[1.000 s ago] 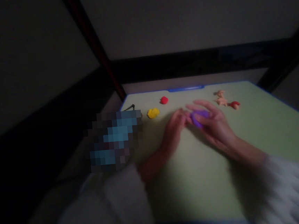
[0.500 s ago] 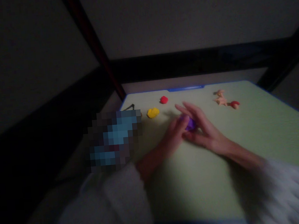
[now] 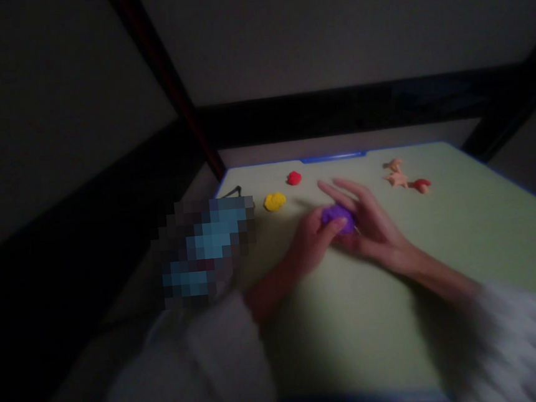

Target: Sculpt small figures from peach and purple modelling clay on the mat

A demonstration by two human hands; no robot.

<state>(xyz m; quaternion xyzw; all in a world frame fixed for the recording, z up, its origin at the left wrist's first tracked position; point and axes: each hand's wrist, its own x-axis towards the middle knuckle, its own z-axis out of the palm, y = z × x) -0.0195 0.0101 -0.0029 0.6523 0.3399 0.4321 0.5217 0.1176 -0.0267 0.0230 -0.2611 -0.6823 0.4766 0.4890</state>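
Observation:
A purple lump of modelling clay [image 3: 338, 218] is held between my two hands above the middle of the table. My left hand [image 3: 309, 240] grips it from the left, thumb pressed across its near face. On the other side my right hand [image 3: 376, 232] cups the lump, with its thumb low beside it and two fingers stretched out past it. The lump's far side and underside are hidden. Beyond my left hand lie a yellow clay piece [image 3: 274, 201] and a small red clay piece [image 3: 294, 178].
At the far right of the pale table [image 3: 355, 343] lie several peach-coloured shaped pieces [image 3: 397, 179] and a red-and-peach piece [image 3: 421, 185]. A pixelated blue area [image 3: 215, 237] covers the table's left edge. A blue strip [image 3: 333, 157] runs along the back edge.
The purple clay has shifted left, from my right hand's grip to between both hands. My left thumb now lies over it, and my right fingers have opened around it.

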